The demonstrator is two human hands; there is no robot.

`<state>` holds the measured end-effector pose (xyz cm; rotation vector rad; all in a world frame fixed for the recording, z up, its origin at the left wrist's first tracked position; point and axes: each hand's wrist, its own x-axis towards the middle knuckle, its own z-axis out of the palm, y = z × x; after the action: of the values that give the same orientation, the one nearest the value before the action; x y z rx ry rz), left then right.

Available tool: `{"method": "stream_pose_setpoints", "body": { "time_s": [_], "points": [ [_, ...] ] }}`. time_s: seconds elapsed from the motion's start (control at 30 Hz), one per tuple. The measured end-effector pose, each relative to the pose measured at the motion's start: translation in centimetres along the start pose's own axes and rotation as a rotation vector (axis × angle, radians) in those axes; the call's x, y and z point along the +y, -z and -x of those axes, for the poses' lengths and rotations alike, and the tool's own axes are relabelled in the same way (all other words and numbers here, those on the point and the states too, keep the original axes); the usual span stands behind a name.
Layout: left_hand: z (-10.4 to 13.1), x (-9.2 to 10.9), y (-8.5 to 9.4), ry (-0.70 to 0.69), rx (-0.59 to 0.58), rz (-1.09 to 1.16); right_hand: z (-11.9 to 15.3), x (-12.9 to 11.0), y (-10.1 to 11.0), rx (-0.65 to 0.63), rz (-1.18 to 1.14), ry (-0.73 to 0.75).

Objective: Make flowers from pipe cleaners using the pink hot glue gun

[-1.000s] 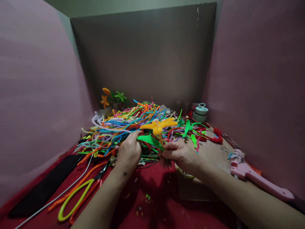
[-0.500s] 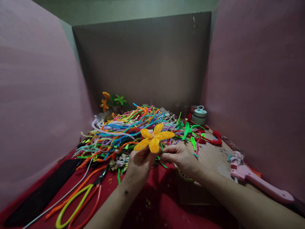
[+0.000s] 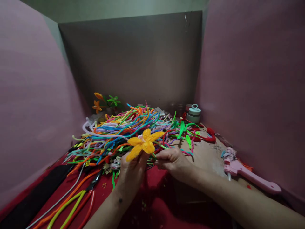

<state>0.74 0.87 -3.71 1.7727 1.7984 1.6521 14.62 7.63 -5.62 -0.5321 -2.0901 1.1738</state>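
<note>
A yellow pipe-cleaner flower [image 3: 146,140] with a pale pink centre faces up in front of me. My left hand [image 3: 133,173] is closed just beneath its petals; the stem there is hidden by the fingers. To its right, my right hand [image 3: 175,162] pinches a green pipe cleaner [image 3: 154,156] close to the underside of the flower. Whether that green piece is wound round the stem, I cannot tell. Behind both hands rises a tangled heap of coloured pipe cleaners [image 3: 124,125].
Yellow-and-red-handled pliers [image 3: 79,197] lie at left beside a black strip [image 3: 35,197]. On the right rests a pink glue gun [image 3: 252,178]. Bright green leaves [image 3: 181,130] and a pale green jar [image 3: 193,114] stand farther back. Finished flowers [image 3: 96,105] are at back left. Walls enclose three sides.
The whole view has shifted, so most things appear farther left. The flower has tilted and sunk slightly with my left hand. My right hand still pinches the green pipe cleaner.
</note>
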Motion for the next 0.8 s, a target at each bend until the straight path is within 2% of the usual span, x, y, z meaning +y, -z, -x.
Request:
{"method": "stream_pose_setpoints", "body": {
  "time_s": [0.13, 0.23, 0.3, 0.47, 0.63, 0.8],
  "points": [
    [-0.4, 0.2, 0.1, -0.046, -0.042, 0.044, 0.3, -0.3, 0.1, -0.007, 0.23, 0.15],
    [-0.7, 0.6, 0.1, -0.055, -0.079, 0.041, 0.4, -0.6, 0.2, -0.004, 0.302, 0.199],
    [-0.7, 0.9, 0.2, -0.054, -0.063, 0.025, 0.4, -0.7, 0.2, 0.009, 0.302, 0.203],
    [-0.3, 0.9, 0.2, -0.034, 0.015, 0.014, 0.2, -0.7, 0.1, 0.049, 0.116, 0.123],
    [-0.3, 0.2, -0.3, 0.091, -0.028, 0.174, -0.3, -0.8, 0.5, 0.209, -0.169, -0.047],
    [-0.4, -0.9, -0.7, 0.027, -0.11, 0.098, -0.8, -0.9, 1.4, 0.265, -0.268, -0.05]
  ]
}}
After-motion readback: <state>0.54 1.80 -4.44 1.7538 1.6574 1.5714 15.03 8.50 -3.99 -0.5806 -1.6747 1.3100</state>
